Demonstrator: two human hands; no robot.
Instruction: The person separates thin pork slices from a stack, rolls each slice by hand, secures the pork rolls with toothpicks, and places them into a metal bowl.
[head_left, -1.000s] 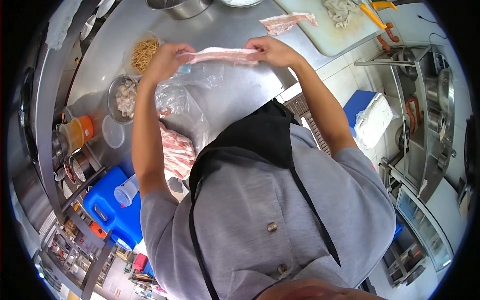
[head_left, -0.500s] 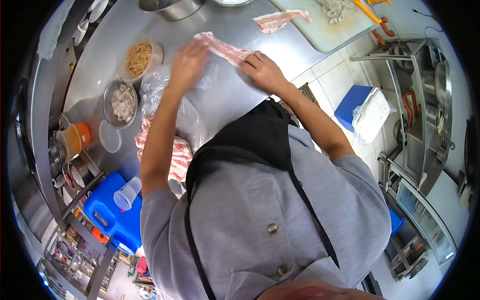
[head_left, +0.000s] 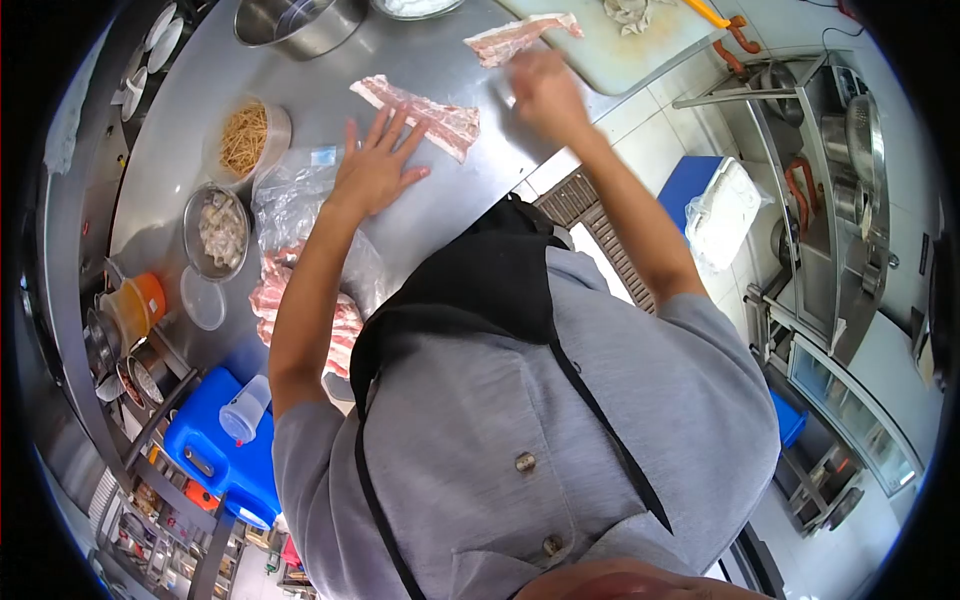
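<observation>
A slice of raw bacon [head_left: 445, 122] lies flat on the steel table. My left hand [head_left: 375, 172] is spread over it, fingertips touching its near edge. My right hand [head_left: 548, 98] is smeared by motion, its fingers bent, just below a second bacon slice [head_left: 508, 40] that lies partly on the cutting board; whether they touch is unclear. Beside my left forearm is a pile of raw bacon [head_left: 345, 325], partly hidden by the arm, with a clear plastic bag [head_left: 290, 195] next to it.
A tub of toothpicks [head_left: 245, 140] and a bowl of raw meat pieces [head_left: 220, 230] stand on the left, near a clear lid [head_left: 204, 297]. A steel pot [head_left: 300, 28] stands at the back. The white cutting board [head_left: 590, 75] reaches the table's right edge.
My right hand has let go of the nearer bacon slice and moved up toward the second slice. My left hand's fingers now lie spread on the nearer slice. The view has shifted slightly.
</observation>
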